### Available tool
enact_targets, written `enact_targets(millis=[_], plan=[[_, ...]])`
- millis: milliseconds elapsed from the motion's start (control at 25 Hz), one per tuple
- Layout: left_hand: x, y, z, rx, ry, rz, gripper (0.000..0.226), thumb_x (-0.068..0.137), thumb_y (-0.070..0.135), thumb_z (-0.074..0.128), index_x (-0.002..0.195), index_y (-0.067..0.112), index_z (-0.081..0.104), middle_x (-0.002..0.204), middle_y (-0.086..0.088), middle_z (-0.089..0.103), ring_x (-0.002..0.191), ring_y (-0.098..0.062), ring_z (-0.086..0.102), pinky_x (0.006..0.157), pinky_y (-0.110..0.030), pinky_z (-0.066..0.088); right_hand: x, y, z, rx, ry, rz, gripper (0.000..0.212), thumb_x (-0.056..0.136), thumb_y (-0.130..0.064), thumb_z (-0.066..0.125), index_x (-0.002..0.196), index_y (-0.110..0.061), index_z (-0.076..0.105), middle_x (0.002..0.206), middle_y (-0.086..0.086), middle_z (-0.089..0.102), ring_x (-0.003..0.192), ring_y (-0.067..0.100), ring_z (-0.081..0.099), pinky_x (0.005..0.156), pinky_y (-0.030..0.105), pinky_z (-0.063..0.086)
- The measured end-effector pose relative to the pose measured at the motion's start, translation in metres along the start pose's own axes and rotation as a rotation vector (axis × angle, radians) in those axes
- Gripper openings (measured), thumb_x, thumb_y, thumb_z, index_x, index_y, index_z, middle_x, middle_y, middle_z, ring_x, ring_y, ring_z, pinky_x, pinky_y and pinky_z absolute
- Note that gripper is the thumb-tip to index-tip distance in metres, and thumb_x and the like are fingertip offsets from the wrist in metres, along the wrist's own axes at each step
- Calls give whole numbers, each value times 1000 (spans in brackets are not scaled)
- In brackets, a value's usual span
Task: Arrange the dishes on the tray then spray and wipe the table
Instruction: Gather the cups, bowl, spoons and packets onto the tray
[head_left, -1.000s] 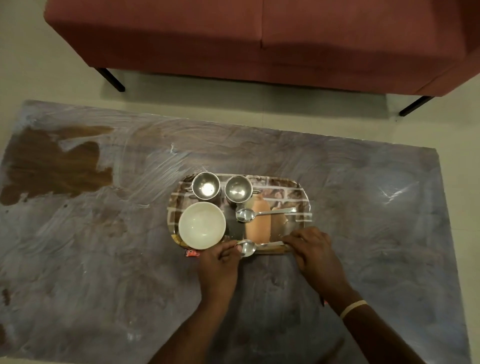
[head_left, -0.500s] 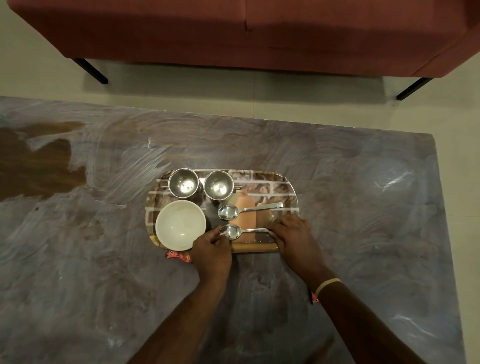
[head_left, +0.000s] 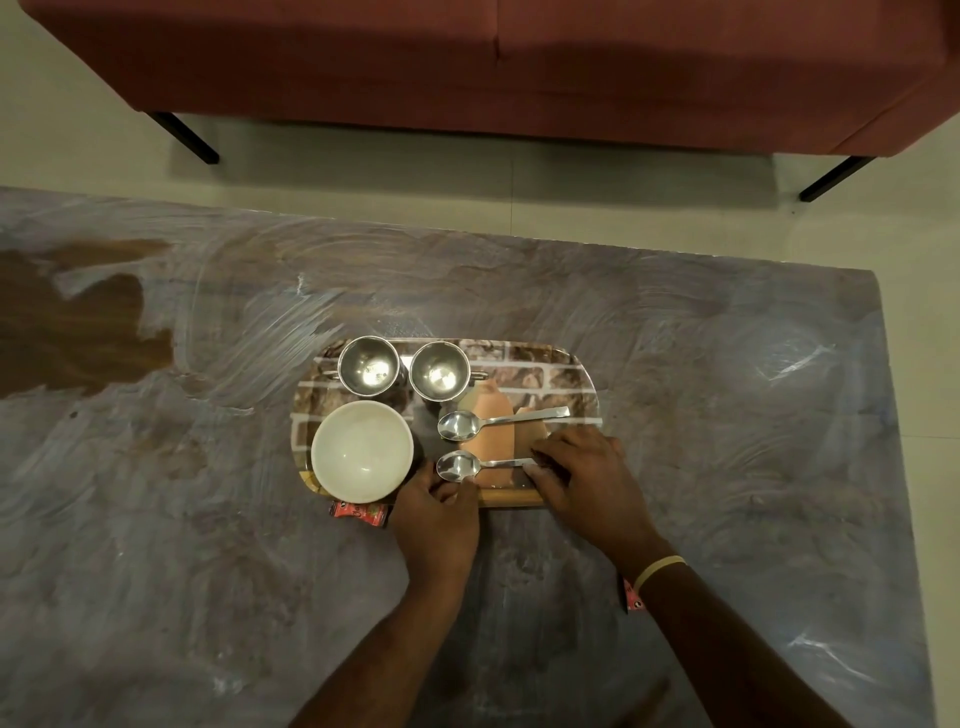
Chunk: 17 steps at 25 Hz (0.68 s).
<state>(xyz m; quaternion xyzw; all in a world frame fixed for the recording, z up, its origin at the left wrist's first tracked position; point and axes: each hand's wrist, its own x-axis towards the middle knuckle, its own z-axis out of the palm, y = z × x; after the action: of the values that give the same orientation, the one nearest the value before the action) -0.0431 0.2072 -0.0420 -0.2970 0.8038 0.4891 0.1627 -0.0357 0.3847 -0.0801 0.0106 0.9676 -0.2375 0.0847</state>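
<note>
While both hands work the near spoon (head_left: 460, 466), left hand (head_left: 436, 519) pinching its bowl and right hand (head_left: 587, 478) pressing its handle, the tray (head_left: 582, 382) sits mid-counter (head_left: 208, 545). Open smeared surface lies at three and nine o'clock; a red wrapper (head_left: 358, 512) touches the tray's six o'clock edge.

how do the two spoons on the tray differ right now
The far spoon lies free with nothing touching it; the near spoon sits between both hands, with the left hand at its bowl and the right hand over its handle. Both are shiny metal, bowls pointing left, lying roughly parallel on the tray.
</note>
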Motion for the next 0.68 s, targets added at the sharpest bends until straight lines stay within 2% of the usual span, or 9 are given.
enact_targets(millis=[40,120,200,280,440,560,600,680], plan=[[-2,-1,-2,-16,-9,-1,24,85,11,68,103,26,68,88,4,74,80,-4,66,79,-30,58,4,1,-2,22,30,22,24,90,-34,65,110,-23,69,105,-5,65,101,13,55,90,38,42],[-7,-4,-5,-53,-22,1,40,86,7,67,125,16,63,103,-1,74,92,-11,68,86,-35,58,15,2,-6,24,66,68,27,93,-29,62,117,-20,67,113,-2,64,107,16,54,93,40,43],[-12,-11,-8,-50,-31,17,52,87,7,68,137,10,54,112,-4,72,102,-16,68,90,-33,57,26,1,-9,-21,60,92,31,94,-25,60,124,-19,64,120,0,62,113,19,51,96,43,42],[-16,-18,-12,-21,-38,57,55,86,8,69,139,11,53,113,-2,72,103,-11,68,88,-23,55,34,0,-11,-66,28,101,31,94,-23,59,124,-19,63,121,2,62,115,21,51,96,43,40],[-22,-27,-19,-35,-58,64,51,85,9,72,134,13,59,114,0,71,103,-8,67,88,-21,56,32,1,-9,-118,32,89,26,93,-22,60,118,-20,67,114,2,64,112,22,53,92,42,39],[-21,-28,-20,-21,-75,75,50,86,11,72,134,11,58,118,-1,69,103,-8,65,74,-1,49,28,2,-5,-113,18,92,27,93,-21,60,119,-20,67,113,3,64,111,23,54,91,43,39],[-21,-29,-21,-25,-78,83,49,86,11,72,134,11,58,117,0,69,103,-7,65,74,0,49,28,2,-5,-112,25,96,28,93,-22,60,119,-20,67,114,3,64,111,23,53,92,43,39],[-22,-34,-28,-19,-81,108,44,86,11,72,129,11,62,112,1,71,99,-6,67,79,-10,54,24,-4,-6,-73,83,116,27,93,-23,60,118,-19,67,114,3,64,111,22,53,93,42,39]])
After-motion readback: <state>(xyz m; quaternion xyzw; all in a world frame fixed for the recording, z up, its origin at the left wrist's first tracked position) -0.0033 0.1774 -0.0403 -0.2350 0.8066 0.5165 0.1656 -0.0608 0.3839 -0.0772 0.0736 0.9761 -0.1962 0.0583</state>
